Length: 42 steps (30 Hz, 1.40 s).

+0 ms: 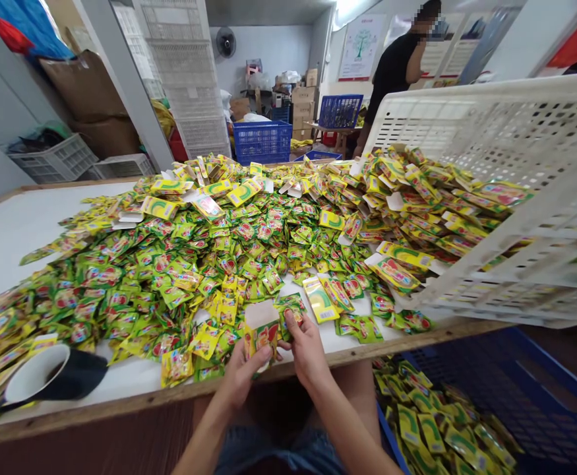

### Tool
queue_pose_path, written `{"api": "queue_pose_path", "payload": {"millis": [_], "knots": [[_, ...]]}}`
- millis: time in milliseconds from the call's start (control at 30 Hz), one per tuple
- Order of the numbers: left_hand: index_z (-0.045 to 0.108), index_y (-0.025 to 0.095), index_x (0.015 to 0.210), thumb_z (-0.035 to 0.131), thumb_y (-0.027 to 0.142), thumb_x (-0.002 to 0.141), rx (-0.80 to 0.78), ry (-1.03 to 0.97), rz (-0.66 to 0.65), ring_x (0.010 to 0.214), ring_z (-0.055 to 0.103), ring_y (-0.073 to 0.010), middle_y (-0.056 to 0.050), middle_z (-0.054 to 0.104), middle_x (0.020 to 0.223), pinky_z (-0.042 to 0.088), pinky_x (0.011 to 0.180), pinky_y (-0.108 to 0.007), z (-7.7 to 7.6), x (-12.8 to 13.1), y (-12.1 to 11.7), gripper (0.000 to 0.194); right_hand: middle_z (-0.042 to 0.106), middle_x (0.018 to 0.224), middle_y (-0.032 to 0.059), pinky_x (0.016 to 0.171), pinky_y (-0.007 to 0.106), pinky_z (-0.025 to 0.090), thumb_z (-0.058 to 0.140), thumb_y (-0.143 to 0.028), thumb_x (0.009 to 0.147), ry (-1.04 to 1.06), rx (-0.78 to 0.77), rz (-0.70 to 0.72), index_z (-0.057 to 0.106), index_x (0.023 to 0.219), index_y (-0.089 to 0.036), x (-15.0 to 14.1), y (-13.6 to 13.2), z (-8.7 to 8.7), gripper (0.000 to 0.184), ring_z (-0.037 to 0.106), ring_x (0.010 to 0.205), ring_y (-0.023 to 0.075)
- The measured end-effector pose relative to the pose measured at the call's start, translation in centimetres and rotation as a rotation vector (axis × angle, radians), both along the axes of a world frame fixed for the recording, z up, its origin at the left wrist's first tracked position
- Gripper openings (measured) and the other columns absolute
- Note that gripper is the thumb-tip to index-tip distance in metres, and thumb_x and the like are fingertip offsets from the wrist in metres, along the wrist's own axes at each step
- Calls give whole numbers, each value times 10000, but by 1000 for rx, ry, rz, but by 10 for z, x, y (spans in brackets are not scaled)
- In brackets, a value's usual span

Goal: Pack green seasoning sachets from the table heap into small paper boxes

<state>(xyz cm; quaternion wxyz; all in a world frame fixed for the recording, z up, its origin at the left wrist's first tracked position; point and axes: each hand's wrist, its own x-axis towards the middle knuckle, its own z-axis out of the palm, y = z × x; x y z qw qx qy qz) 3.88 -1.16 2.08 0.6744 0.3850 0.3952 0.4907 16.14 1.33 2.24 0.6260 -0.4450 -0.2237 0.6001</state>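
Note:
My left hand grips a small yellow-green carton from below, its white top flap standing open. My right hand is at the carton's right side, fingers pinched on green sachets beside the carton's opening. Both hands are at the front edge of a white table. A big heap of green-and-yellow sachets covers the table behind them. Several flat yellow cartons lie among the sachets.
A white plastic crate lies tipped on its side at the right, sachets spilling from it. A blue crate with filled cartons sits below right. A black cup lies at the front left. A person in black stands at the back among crates and boxes.

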Motion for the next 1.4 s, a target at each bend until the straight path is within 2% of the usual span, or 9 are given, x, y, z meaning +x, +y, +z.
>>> {"api": "queue_pose_path", "payload": {"millis": [167, 367, 500, 600, 867, 1000, 1167, 1300, 1400], "knots": [[647, 92, 956, 457, 546, 827, 14, -36, -12, 736, 633, -204, -107, 695, 785, 450, 632, -274, 9, 9, 3, 509, 518, 713, -28, 496, 187, 389, 643, -456, 738, -92, 175, -165, 508, 860, -192, 26, 8, 14, 321, 471, 582, 88], [658, 95, 907, 414, 545, 850, -23, -28, -99, 650, 623, -171, -104, 690, 804, 431, 569, -248, 10, 16, 4, 515, 548, 773, 6, 602, 228, 419, 507, -375, 857, -519, 425, 93, 520, 939, -192, 35, 12, 49, 201, 494, 677, 129], [662, 90, 871, 438, 559, 831, -66, -27, -141, 555, 600, -148, -99, 687, 753, 435, 539, -246, 13, 15, 2, 522, 535, 798, 21, 651, 250, 400, 455, -275, 886, -894, 553, 168, 538, 894, -192, 41, 17, 56, 118, 492, 746, 154], [664, 86, 852, 441, 539, 839, -92, -31, -149, 558, 609, -152, -92, 680, 691, 442, 545, -242, 13, 15, 1, 505, 518, 846, 33, 711, 268, 395, 465, -197, 870, -1031, 637, 229, 553, 869, -191, 42, 17, 57, 87, 492, 810, 169], [645, 96, 912, 501, 543, 804, -184, -96, -150, 597, 641, -177, -84, 684, 718, 485, 600, -275, 12, 17, 3, 481, 496, 859, 29, 738, 260, 417, 526, -152, 845, -960, 635, 251, 626, 881, -195, 29, 11, 55, 114, 499, 838, 161], [643, 103, 939, 457, 547, 827, -198, -142, -155, 615, 649, -184, -89, 690, 741, 489, 609, -281, 9, 14, 2, 494, 502, 893, 37, 782, 283, 422, 541, -177, 843, -974, 641, 282, 636, 1041, -227, 29, 11, 51, 225, 498, 882, 174], [654, 110, 931, 435, 548, 839, -177, -98, -151, 636, 654, -190, -90, 692, 734, 490, 602, -275, 4, 12, 3, 498, 528, 968, 51, 813, 314, 423, 441, -175, 887, -1005, 624, 375, 520, 1228, -256, 40, 8, 50, 359, 501, 915, 179], [650, 108, 935, 438, 556, 833, -176, -88, -167, 615, 655, -190, -95, 691, 756, 494, 585, -280, 3, 15, 6, 506, 573, 883, 33, 725, 294, 429, 574, -207, 816, -1006, 524, 210, 582, 1013, -213, 44, 8, 47, 198, 514, 820, 178], [649, 106, 949, 435, 540, 843, -179, -86, -171, 625, 659, -192, -96, 693, 765, 501, 599, -286, 1, 17, 8, 496, 556, 847, 35, 740, 304, 416, 635, -214, 775, -1075, 524, 142, 589, 847, -197, 42, 8, 44, 87, 496, 841, 192]]}}
